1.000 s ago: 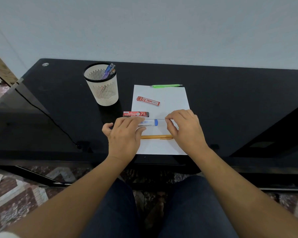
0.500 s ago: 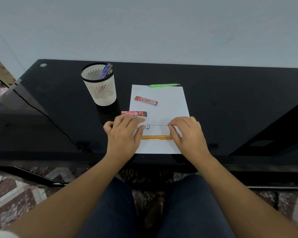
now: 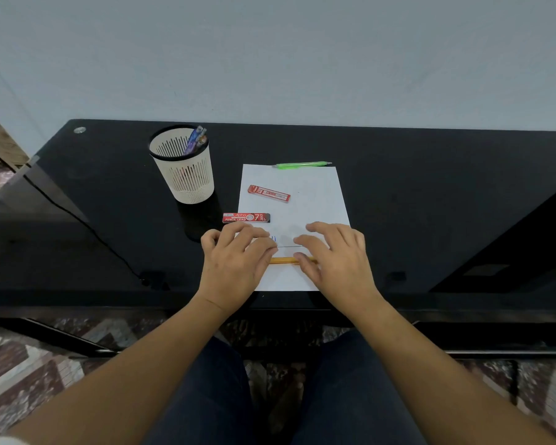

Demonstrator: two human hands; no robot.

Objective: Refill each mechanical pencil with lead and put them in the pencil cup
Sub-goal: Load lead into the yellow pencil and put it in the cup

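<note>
L hand [image 3: 238, 268] curls over blue pencil [image 3: 273, 239], mostly hidden; R hand [image 3: 334, 255] seems to pinch lead [image 3: 289, 246] end; lead spans btwn hands, above paper [image 3: 318, 194]; risk: off-axis push bends & snaps lead; loose grip drops it.

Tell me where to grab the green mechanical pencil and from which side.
Pinch the green mechanical pencil at mid-barrel, coming from above, across its near and far sides. It lies flat, running left to right along the paper's far edge, nothing crowding it.
</note>
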